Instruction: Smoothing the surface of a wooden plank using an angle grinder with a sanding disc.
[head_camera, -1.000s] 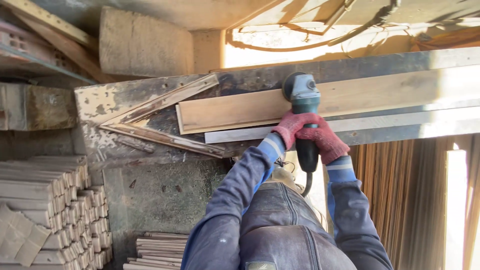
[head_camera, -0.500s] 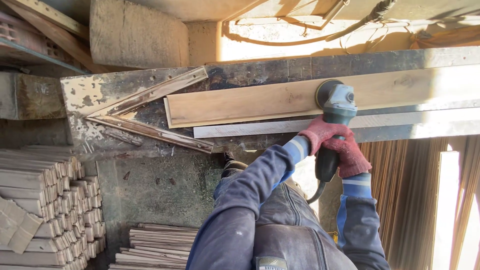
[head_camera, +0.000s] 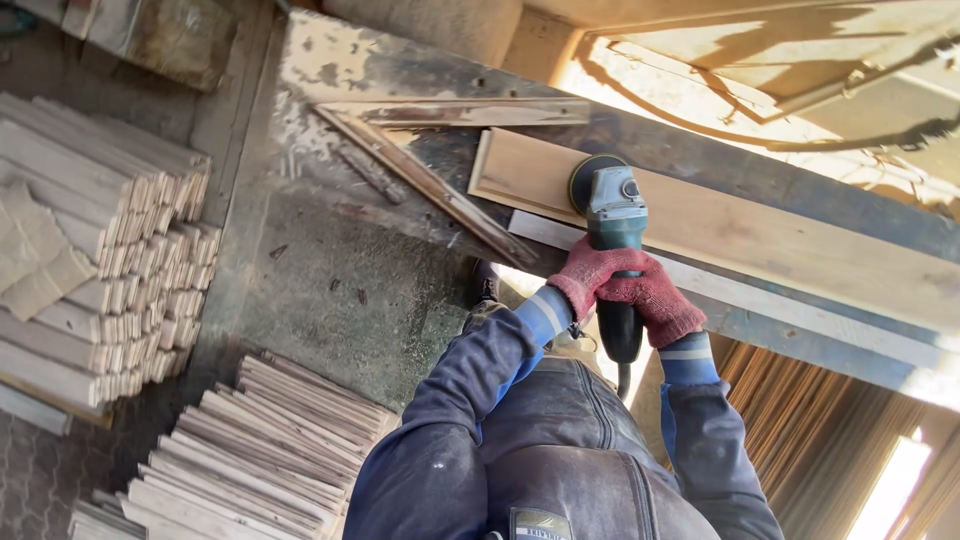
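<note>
Head view: both gloved hands (head_camera: 622, 285) grip sander (head_camera: 612, 225) on plank (head_camera: 760, 235).

This is a rough woodworking workshop. A scarred, paint-flecked dark counter (head_camera: 340, 70) runs across the upper part of the frame, carrying a long pale wooden board (head_camera: 800, 240) and a triangular jig of worn wooden battens (head_camera: 430, 180). A green-and-grey handheld disc sander (head_camera: 612, 215) rests on the board. Stacks of cut pale wooden slats (head_camera: 110, 270) fill the left edge, with another pile of thin wooden strips (head_camera: 260, 450) at lower left on the dusty concrete floor (head_camera: 340, 290).
</note>
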